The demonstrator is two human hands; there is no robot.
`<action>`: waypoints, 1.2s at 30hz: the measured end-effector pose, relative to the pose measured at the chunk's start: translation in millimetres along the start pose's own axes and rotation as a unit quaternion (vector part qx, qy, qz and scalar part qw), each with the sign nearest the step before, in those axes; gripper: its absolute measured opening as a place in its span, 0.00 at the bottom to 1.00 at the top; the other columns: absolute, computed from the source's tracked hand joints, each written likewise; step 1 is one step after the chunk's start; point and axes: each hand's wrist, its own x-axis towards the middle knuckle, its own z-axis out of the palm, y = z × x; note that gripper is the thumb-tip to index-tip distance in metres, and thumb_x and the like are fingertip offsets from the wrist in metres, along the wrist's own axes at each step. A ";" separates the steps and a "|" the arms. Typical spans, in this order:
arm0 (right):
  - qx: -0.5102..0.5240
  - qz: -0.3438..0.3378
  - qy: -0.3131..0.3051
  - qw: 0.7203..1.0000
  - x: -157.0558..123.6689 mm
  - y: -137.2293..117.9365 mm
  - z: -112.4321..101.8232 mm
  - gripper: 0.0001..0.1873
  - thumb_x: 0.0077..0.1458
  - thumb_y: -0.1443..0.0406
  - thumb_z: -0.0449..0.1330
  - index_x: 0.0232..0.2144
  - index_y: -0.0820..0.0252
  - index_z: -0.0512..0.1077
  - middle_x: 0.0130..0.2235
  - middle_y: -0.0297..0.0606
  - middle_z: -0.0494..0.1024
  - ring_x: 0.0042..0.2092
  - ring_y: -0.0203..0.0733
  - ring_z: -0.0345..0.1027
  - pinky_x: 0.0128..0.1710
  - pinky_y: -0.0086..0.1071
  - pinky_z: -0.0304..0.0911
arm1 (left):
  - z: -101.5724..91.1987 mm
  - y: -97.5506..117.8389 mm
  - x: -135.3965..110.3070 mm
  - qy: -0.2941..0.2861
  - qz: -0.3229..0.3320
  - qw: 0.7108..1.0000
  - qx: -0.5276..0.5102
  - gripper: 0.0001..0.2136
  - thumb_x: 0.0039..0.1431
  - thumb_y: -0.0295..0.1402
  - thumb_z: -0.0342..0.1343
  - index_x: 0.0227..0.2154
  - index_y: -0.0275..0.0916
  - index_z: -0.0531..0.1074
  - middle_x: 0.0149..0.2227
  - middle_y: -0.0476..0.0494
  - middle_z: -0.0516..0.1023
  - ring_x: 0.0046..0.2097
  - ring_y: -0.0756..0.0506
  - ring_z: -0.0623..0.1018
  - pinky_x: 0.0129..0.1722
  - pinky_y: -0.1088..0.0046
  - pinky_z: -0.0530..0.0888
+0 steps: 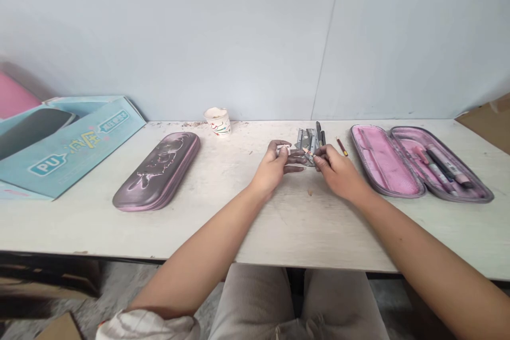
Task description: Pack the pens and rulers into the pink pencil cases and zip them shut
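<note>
My left hand (274,163) pinches a small pale pinkish-white block (283,149) between thumb and forefinger, its other fingers stretched to the right. The block's kind is too small to make out. Closed round a short pencil (308,153) is my right hand (332,167); the pencil's pointed end faces left, a little apart from the block. Just behind both hands lie grey rulers (306,137) and dark pens (320,133), partly hidden by the fingers. A short red and yellow pencil (341,146) lies to the right of them.
An open pink pencil case (402,186) with several pens lies at right. A closed dark pencil case (159,170), a paper cup (218,121) and a light blue box (91,143) stand at left. A small scrap (309,192) lies near my hands. A wall rises behind the table.
</note>
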 end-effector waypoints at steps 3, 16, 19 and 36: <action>0.016 -0.009 -0.008 1.000 -0.9 -1.9 0.8 0.13 0.57 0.64 0.46 0.44 0.58 0.62 0.30 0.36 0.74 0.32 0.40 0.67 0.34 0.31 0.57 | 1.0 -1.5 -0.9 -0.012 -0.009 1.000 -0.015 0.06 0.61 0.35 0.47 0.37 0.40 0.59 0.36 0.46 0.75 0.35 0.50 0.77 0.38 0.68 0.74; -0.025 -0.047 -0.034 0.998 -1.2 -2.7 -1.2 0.24 0.58 0.65 0.44 0.57 0.56 0.58 0.34 0.37 0.76 0.37 0.42 0.69 0.39 0.34 0.60 | -0.3 -1.4 -1.4 -0.026 -0.013 0.999 -0.023 0.05 0.62 0.35 0.47 0.37 0.40 0.59 0.37 0.44 0.75 0.36 0.49 0.78 0.38 0.67 0.74; -0.032 -0.072 -0.030 0.996 0.0 -1.4 -0.2 0.22 0.58 0.66 0.44 0.54 0.54 0.61 0.42 0.38 0.75 0.40 0.42 0.69 0.42 0.35 0.60 | -2.0 -2.3 -1.0 -0.032 -0.009 0.999 -0.020 0.06 0.61 0.36 0.47 0.37 0.40 0.59 0.38 0.44 0.75 0.37 0.49 0.78 0.37 0.67 0.74; -0.360 0.097 0.220 0.901 -51.4 82.9 -120.8 0.18 0.57 0.58 0.45 0.33 0.63 0.71 0.34 0.49 0.74 0.41 0.52 0.62 0.36 0.38 0.56 | 119.5 -27.5 16.9 -0.188 -0.033 0.969 0.153 0.03 0.62 0.32 0.43 0.38 0.40 0.56 0.26 0.50 0.73 0.25 0.52 0.74 0.27 0.73 0.73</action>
